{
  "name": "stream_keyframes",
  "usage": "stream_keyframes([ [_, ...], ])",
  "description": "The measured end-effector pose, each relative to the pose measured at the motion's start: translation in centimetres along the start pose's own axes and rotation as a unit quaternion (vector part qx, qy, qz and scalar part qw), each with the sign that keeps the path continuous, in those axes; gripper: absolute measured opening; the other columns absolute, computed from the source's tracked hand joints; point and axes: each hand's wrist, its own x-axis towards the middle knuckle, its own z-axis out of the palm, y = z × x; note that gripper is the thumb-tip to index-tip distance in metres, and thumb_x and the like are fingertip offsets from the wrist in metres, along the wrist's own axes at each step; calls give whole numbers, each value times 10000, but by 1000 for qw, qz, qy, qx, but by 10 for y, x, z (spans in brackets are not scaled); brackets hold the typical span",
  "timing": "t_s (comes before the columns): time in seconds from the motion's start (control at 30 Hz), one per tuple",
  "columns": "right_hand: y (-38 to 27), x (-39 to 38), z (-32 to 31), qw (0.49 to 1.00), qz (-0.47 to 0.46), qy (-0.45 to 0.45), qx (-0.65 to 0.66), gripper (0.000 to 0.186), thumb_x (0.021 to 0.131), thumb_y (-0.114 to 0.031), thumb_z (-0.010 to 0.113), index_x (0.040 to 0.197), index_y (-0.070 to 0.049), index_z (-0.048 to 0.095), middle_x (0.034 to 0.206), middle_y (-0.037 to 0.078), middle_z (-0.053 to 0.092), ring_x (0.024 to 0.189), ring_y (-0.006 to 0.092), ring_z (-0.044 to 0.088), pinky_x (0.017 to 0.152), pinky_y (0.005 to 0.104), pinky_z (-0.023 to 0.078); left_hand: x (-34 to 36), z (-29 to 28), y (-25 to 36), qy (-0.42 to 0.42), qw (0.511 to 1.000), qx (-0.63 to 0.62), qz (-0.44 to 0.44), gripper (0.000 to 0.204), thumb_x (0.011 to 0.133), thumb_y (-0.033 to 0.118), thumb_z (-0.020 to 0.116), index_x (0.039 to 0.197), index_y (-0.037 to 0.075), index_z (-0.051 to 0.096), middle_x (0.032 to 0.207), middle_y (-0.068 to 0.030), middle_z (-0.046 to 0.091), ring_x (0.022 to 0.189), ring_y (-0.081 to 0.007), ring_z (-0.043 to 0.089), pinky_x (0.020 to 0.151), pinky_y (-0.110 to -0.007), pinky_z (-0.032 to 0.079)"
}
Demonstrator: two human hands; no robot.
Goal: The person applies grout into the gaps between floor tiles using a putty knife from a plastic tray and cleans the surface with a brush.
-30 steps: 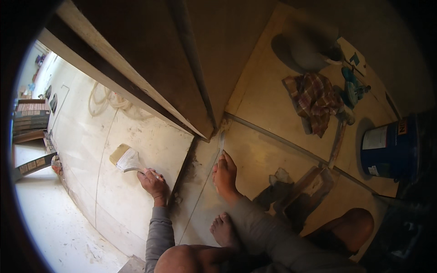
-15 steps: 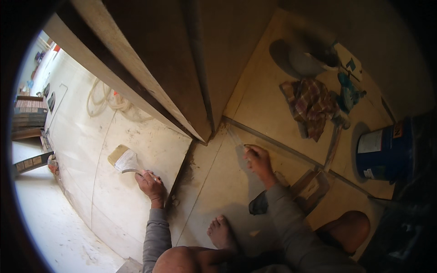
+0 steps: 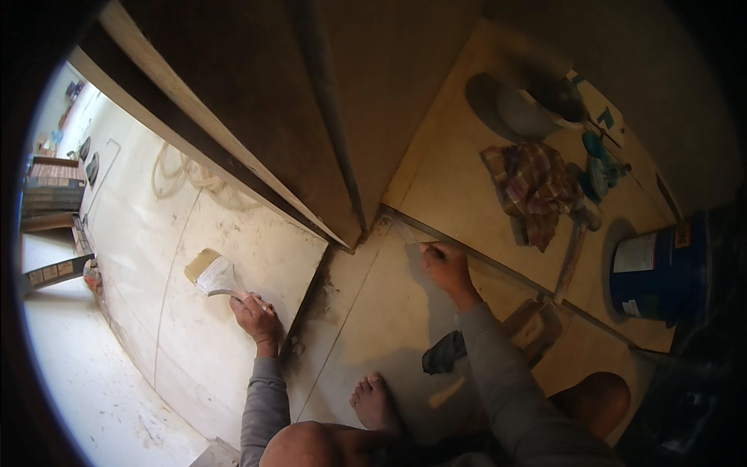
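My left hand (image 3: pixel 255 317) is closed round the handle of a wide paintbrush (image 3: pixel 214 274), whose pale bristles point away to the left over the light floor. Closed in a pinch, my right hand (image 3: pixel 447 268) hovers low over the tiles near the foot of the door frame. A slim, pale, blade-like piece (image 3: pixel 405 232) seems to reach from its fingers toward the joint at the frame's corner; its kind is not clear. Below my right forearm lies a dark cloth-like piece (image 3: pixel 443 352). A shallow brown tray (image 3: pixel 538 331) sits partly behind that arm.
The dark door frame (image 3: pixel 342 226) rises ahead between two floor areas. To the right are a checked cloth (image 3: pixel 537 187), a grey bucket (image 3: pixel 533 109), a teal bottle-like thing (image 3: pixel 597 167) and a blue pail (image 3: pixel 657 268). Coiled hose (image 3: pixel 183 179) lies at far left.
My right hand has shifted slightly right and down, its wrist turning a little. The left hand and paintbrush stay nearly still. The view has tilted slightly.
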Motion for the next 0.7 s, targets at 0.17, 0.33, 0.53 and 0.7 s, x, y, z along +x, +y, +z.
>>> stream_keyframes([
  [0.17,14,14,22,997,44,-53,44,274,909,-259,618,865,4,684,648,7,571,547,84,498,500,268,415,-5,9,6,-13,998,-35,-49,146,983,229,424,932,93,417,743,-23,499,506,-86,434,434,-216,395],
  [0.33,24,3,21,995,43,-78,49,265,943,-258,580,954,-11,674,664,3,558,534,80,487,487,245,407,5,2,-5,-8,1000,4,-28,170,985,241,423,929,80,421,718,-26,498,507,-91,445,434,-228,395],
  [0.53,3,-52,54,974,93,8,206,308,967,-198,513,1212,-34,598,782,28,572,580,86,506,495,244,421,-1,0,-4,2,998,46,46,194,990,238,419,926,55,419,683,-44,503,462,-103,449,399,-250,393],
  [0.7,1,-9,119,981,42,14,191,414,971,-162,447,1345,12,487,973,71,649,855,178,611,780,288,494,-3,10,2,-22,997,-47,-55,171,984,247,425,918,90,409,736,-29,500,513,-89,442,433,-224,394],
])
